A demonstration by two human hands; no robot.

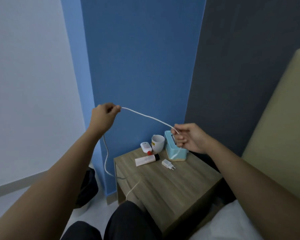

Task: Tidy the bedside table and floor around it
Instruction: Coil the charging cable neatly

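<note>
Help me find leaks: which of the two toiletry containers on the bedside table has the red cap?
The small white bottle lying beside the mug has the red cap. The white tube in front of it ends in a black cap.

Matt wood-grain bedside table, glossy white plastic charger, smooth white cup.

Both hands raised — pinch grip

Mug left of tissue box on bedside table; charger plug in front.
</note>
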